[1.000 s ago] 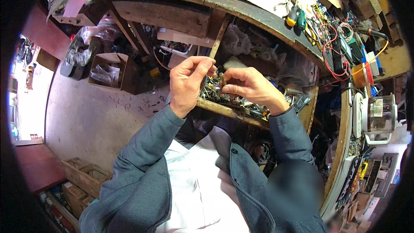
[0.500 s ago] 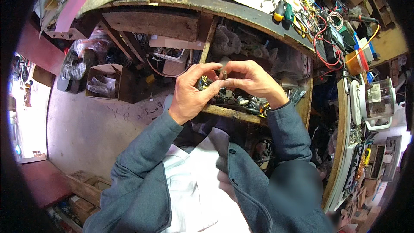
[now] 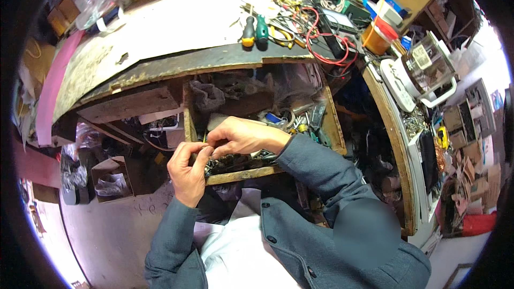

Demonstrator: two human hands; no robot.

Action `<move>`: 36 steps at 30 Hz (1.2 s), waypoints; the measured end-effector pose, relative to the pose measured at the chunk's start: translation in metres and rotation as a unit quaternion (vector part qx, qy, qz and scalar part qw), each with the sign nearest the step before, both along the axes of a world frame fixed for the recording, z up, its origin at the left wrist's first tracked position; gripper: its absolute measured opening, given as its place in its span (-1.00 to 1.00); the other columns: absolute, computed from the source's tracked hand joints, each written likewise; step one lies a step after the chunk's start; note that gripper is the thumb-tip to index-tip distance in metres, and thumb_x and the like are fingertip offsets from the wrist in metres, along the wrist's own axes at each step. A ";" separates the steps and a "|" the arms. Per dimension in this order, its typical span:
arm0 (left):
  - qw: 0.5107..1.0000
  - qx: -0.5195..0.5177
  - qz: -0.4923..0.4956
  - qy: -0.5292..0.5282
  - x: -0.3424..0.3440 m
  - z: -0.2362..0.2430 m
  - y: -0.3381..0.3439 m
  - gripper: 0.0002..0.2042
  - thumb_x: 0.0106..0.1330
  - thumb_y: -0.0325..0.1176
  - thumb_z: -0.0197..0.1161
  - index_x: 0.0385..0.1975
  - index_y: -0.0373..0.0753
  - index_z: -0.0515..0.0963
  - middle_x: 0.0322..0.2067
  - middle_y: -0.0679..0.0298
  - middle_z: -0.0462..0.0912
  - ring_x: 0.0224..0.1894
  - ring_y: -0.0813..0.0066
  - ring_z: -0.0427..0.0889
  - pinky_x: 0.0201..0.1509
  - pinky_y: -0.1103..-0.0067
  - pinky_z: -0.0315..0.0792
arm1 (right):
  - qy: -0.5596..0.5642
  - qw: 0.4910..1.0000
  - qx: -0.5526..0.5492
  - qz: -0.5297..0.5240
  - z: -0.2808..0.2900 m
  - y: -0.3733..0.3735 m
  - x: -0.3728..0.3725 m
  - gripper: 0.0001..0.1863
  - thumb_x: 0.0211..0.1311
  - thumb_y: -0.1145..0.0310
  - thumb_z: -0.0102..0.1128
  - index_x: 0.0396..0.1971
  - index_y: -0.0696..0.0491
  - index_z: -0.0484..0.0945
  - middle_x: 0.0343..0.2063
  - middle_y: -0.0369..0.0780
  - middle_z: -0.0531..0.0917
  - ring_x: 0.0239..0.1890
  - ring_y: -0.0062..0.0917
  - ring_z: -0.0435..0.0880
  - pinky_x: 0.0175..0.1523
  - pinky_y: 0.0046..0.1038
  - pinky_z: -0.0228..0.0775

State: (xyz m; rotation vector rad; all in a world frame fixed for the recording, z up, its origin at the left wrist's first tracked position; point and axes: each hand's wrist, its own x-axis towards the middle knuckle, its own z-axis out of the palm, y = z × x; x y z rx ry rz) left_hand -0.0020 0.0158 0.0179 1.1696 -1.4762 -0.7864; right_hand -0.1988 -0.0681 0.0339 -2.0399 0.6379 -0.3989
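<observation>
My left hand (image 3: 188, 168) and my right hand (image 3: 235, 136) meet with bent fingers at the left part of an open wooden drawer (image 3: 337, 124), pinching at something small that I cannot make out between the fingertips. Loose tools and metal bits (image 3: 310, 123) lie in the drawer around and under my hands, with clear plastic bags (image 3: 206, 93) toward its back.
On the worn bench (image 3: 144, 27) above lie two screwdrivers (image 3: 248, 32), tangled red leads (image 3: 332, 53) and an orange tub (image 3: 375, 37). A blender (image 3: 415, 69) stands at the right. An open cardboard box (image 3: 112, 182) sits on the floor (image 3: 120, 233) at left.
My view has swung, bringing more of the benchtop into sight. My hands, still together with fingertips pinched, now sit lower and farther left in the picture, over the drawer's left part.
</observation>
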 end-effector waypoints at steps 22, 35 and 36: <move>0.991 0.075 0.051 0.096 0.004 -0.017 0.004 -0.93 0.42 -0.54 0.28 -0.22 -0.41 0.62 -0.36 0.35 0.57 -0.31 0.64 0.52 -0.18 0.69 0.42 | -0.012 0.998 -0.060 -0.020 0.000 0.003 0.010 -0.78 0.16 0.31 0.36 -0.36 0.16 0.61 -0.49 0.04 0.64 -0.37 0.03 0.66 -0.30 -0.10 0.46; 0.988 0.090 0.091 0.089 0.005 -0.020 0.004 -0.91 0.44 -0.49 0.29 -0.20 -0.38 0.64 -0.35 0.36 0.62 -0.35 0.66 0.56 -0.21 0.69 0.45 | -0.034 0.986 -0.136 -0.093 -0.010 0.006 0.017 -0.76 -0.03 0.33 0.46 -0.52 0.14 0.57 -0.59 0.00 0.63 -0.46 0.01 0.65 -0.40 -0.08 0.44; 0.989 0.095 0.082 0.084 0.003 -0.018 0.003 -0.90 0.46 -0.46 0.28 -0.21 -0.37 0.63 -0.36 0.38 0.61 -0.35 0.68 0.54 -0.21 0.70 0.44 | -0.030 0.985 -0.136 -0.103 -0.007 0.007 0.015 -0.74 -0.05 0.32 0.47 -0.52 0.14 0.57 -0.60 -0.01 0.62 -0.46 0.01 0.65 -0.40 -0.08 0.44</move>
